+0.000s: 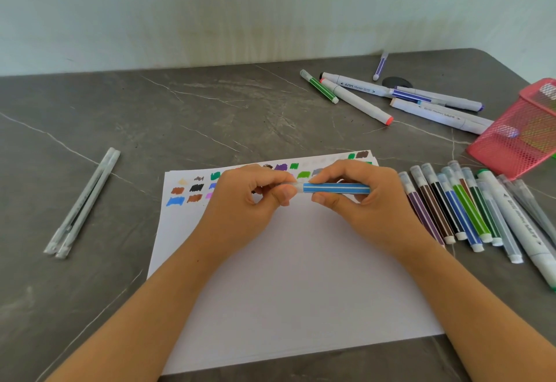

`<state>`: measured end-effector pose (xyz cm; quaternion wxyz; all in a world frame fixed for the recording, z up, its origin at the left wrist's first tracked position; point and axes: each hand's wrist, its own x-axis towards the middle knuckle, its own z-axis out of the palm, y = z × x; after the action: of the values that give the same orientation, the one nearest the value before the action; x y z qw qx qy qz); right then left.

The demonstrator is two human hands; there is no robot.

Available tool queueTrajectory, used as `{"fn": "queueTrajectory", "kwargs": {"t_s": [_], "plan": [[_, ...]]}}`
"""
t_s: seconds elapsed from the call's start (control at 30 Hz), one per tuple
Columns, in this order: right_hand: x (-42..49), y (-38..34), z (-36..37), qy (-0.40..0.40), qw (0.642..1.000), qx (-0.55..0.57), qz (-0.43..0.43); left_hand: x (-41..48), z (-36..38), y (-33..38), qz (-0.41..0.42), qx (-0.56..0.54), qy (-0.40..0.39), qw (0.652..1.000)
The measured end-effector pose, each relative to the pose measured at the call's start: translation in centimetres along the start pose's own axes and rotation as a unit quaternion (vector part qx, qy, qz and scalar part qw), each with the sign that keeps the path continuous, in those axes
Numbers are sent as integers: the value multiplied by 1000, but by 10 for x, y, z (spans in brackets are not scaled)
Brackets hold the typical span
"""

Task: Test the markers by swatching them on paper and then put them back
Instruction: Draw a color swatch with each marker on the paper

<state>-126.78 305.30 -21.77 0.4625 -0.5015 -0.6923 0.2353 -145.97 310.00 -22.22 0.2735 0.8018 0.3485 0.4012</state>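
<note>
A light blue striped marker [335,188] is held level above the white paper [288,276]. My right hand [361,201] grips its barrel. My left hand [252,198] pinches the clear cap end at the marker's left tip. Rows of colour swatches [192,190] run along the paper's far edge, partly hidden behind both hands. A row of several capped markers [460,210] lies side by side just right of the paper.
A pink mesh basket [520,131] lies tipped at the right edge of the grey marble table [180,110]. Several more markers [391,95] are scattered at the back right. Two grey pens [82,204] lie at the left.
</note>
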Motion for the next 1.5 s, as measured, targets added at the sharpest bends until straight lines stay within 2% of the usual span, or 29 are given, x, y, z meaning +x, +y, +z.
{"fn": "queueTrajectory", "kwargs": {"t_s": [0.37,0.63,0.73,0.9,1.0,1.17,1.23,1.33,1.5], "plan": [[-2,1,-1,-15,999,-23,-22,-1,0,2,-36,-17,-38,998],[5,-7,1,32,999,21,3,2,0,1,-46,-37,38,998],[2,-7,-2,38,998,29,26,1,0,-1,-33,-28,44,998],[-3,-9,-8,15,998,-45,36,1,1,3,-28,-29,32,999],[-8,-14,-20,37,995,-75,56,2,7,13,-39,-29,9,999],[-27,-13,-58,135,972,-137,135,11,27,32,-84,80,-96,989],[-40,-11,-71,190,955,-156,165,15,41,41,-64,163,-142,974],[-57,-6,-82,245,931,-197,187,24,66,48,-21,219,-171,960],[-74,5,-77,208,902,-326,192,36,98,48,3,298,-201,933]]}}
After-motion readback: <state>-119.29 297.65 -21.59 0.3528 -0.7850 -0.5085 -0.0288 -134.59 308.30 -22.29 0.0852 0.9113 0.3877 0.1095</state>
